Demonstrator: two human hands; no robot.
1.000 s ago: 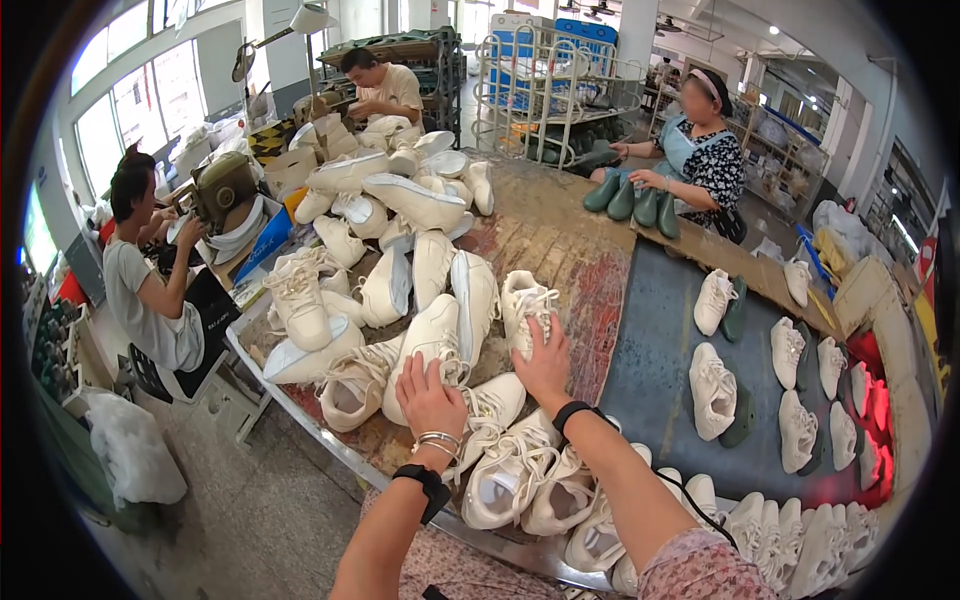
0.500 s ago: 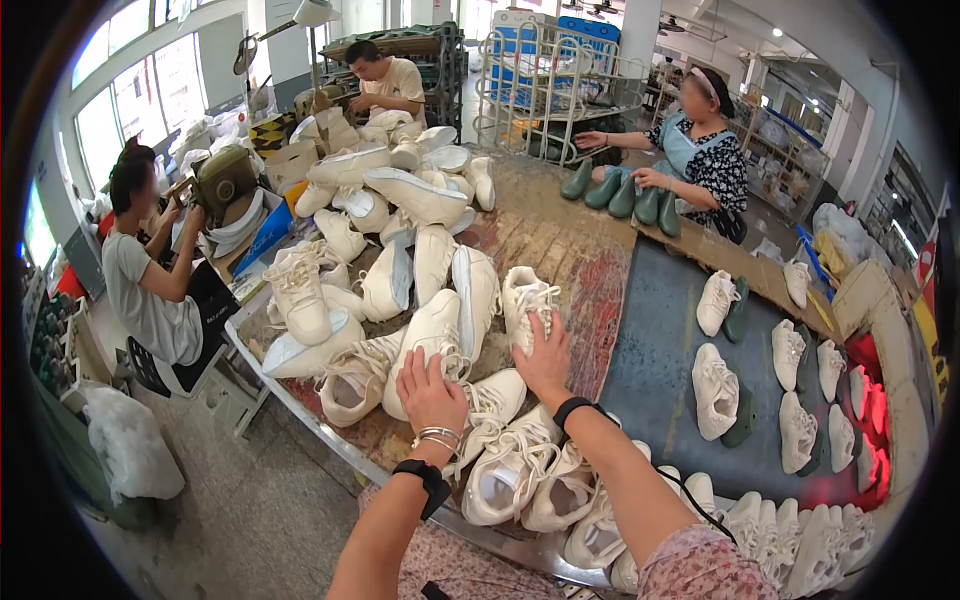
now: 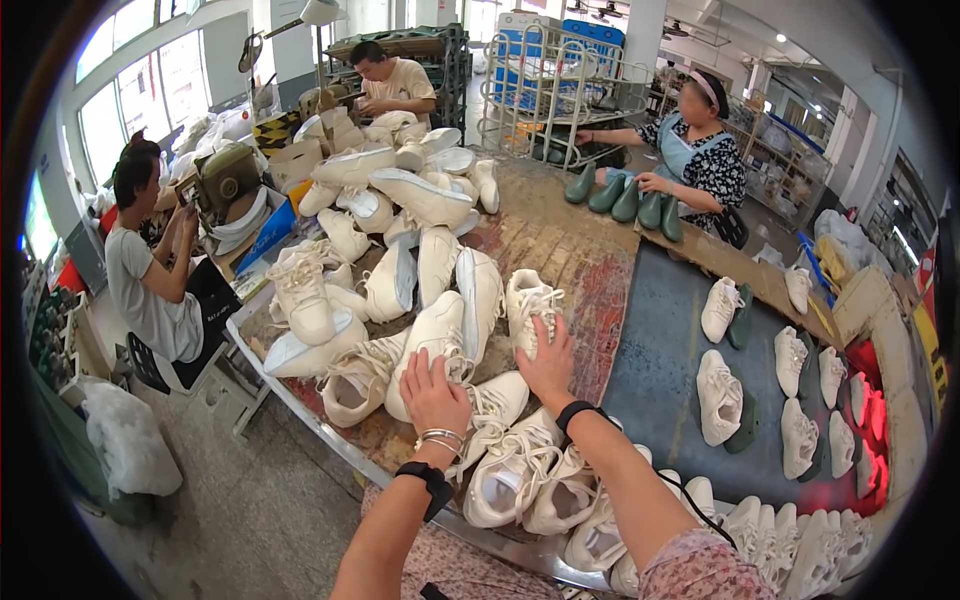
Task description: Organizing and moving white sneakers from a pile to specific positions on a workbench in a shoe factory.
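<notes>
My left hand [image 3: 437,396] lies with spread fingers over the near end of a cream sneaker [image 3: 437,335], which rests sole down among others. To its right, my right hand [image 3: 546,362] is closed round the toe of a laced cream sneaker [image 3: 528,300]; the opening of that shoe points away from me. Below my hands, more laced sneakers [image 3: 500,485] sit along the table's near edge. A heap of cream shoes [image 3: 420,195], some on their sides with pale soles showing, fills the table's left and far part.
On the right a dark conveyor belt [image 3: 660,370] carries sneakers beside green shoe lasts [image 3: 741,425], leading toward a red-lit opening [image 3: 872,430]. Across from me a person [image 3: 690,165] handles green lasts [image 3: 625,200]. Two others work at machines on the left. A wheeled rack [image 3: 560,90] stands behind.
My hands stay on the same two sneakers, and the view has shifted slightly. The person across stretches a hand farther toward the rack.
</notes>
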